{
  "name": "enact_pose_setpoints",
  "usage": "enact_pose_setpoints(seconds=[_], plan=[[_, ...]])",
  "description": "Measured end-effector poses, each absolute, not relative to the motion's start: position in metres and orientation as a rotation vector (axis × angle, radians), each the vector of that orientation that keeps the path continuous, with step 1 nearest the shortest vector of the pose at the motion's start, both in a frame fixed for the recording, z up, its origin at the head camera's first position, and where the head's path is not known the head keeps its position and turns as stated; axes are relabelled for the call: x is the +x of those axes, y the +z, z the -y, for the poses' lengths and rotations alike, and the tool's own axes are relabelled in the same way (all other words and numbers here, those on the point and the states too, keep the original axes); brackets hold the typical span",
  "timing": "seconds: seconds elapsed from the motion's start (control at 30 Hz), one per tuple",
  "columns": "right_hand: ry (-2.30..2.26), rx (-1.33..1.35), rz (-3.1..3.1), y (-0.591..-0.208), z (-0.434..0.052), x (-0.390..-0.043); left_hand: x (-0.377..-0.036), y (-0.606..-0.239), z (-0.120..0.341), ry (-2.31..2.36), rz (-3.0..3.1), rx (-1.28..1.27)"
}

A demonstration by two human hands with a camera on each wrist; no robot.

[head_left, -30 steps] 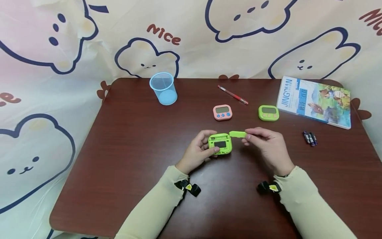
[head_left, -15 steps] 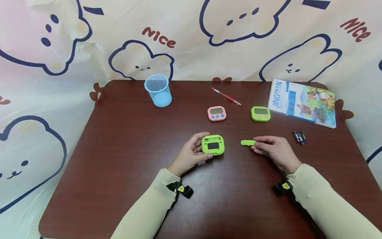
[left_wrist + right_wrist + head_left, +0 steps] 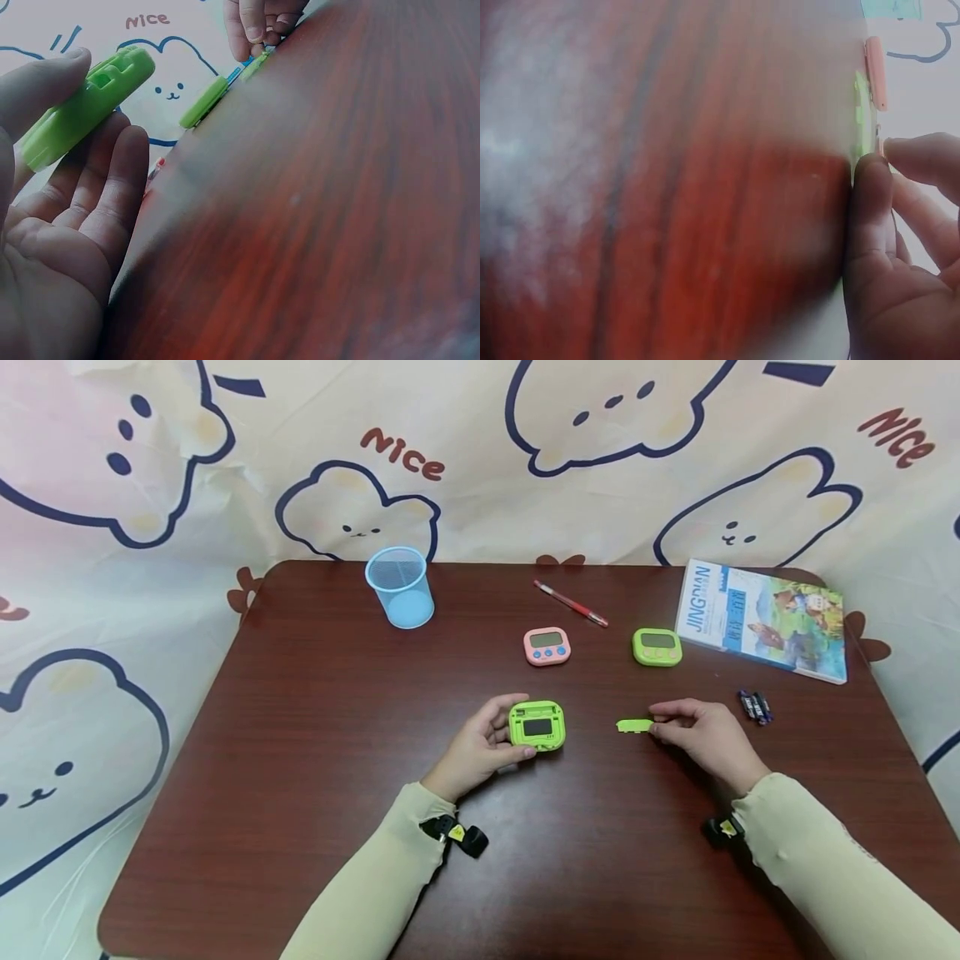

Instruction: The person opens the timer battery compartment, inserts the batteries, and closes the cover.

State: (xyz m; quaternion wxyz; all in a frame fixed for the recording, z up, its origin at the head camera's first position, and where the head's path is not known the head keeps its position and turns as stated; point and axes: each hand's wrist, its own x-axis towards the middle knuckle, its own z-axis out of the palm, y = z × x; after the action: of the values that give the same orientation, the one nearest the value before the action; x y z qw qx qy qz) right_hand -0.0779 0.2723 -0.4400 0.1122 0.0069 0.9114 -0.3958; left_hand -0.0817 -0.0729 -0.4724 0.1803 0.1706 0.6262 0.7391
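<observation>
Green timer (image 3: 537,725) sits back-side up near the middle of the tabletop (image 3: 315,710), and we hold it with our left hand (image 3: 480,750): the thumb curls over its near left corner and the fingers wrap its far left edge, so the hand is clamped on the timer's left side while the right half of the timer stays uncovered. In the left wrist view the timer (image 3: 82,105) lies tilted across our fingertips, with the thumb on its upper end.

To the right of the timer, well apart from it, lies the small green battery cover (image 3: 634,725). Our right hand (image 3: 701,735) rests on the tabletop just beside it, and the thumb and forefinger pinch the cover's right end, so the cover sticks out to the left of the fingertips toward the timer. The right wrist view is blurred; it shows our curled fingers (image 3: 870,217) at the tabletop's edge, and we cannot make out the cover there.

Farther back on the tabletop stand a pink timer (image 3: 547,647) and a second green timer (image 3: 657,646), both face up and side by side. Behind the pink one lies a red pen (image 3: 571,603). A blue mesh cup (image 3: 401,586) stands at the far left, a picture book (image 3: 761,618) lies at the far right corner, and a few dark batteries (image 3: 754,707) lie just right of our right hand.
</observation>
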Motion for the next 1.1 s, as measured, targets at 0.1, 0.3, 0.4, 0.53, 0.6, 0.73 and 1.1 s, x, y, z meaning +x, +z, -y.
enact_pose_setpoints(seconds=[0.1, 0.3, 0.4, 0.53, 0.6, 0.73, 1.1], plan=[[-1.147, 0.005, -2.683, -0.440, -0.273, -0.078, -0.082, -0.472, 0.073, 2.084, -1.769, 0.485], [-1.120, -0.005, -2.706, -0.439, -0.269, -0.073, -0.082, -0.473, 0.073, 2.070, -1.774, 0.489], [-1.153, -0.017, -2.756, -0.438, -0.264, -0.069, -0.082, -0.473, 0.073, 2.062, -1.778, 0.499], [-1.259, -0.061, -2.812, -0.437, -0.250, -0.064, -0.083, -0.474, 0.074, 2.055, -1.787, 0.514], [-1.335, -0.085, -2.804, -0.435, -0.241, -0.063, -0.083, -0.474, 0.074, 2.055, -1.784, 0.522], [-1.487, -0.116, -2.737, -0.434, -0.222, -0.061, -0.083, -0.474, 0.074, 2.054, -1.788, 0.531], [-1.704, -0.179, -2.530, -0.441, -0.182, -0.059, -0.083, -0.475, 0.073, 2.052, -1.789, 0.525]])
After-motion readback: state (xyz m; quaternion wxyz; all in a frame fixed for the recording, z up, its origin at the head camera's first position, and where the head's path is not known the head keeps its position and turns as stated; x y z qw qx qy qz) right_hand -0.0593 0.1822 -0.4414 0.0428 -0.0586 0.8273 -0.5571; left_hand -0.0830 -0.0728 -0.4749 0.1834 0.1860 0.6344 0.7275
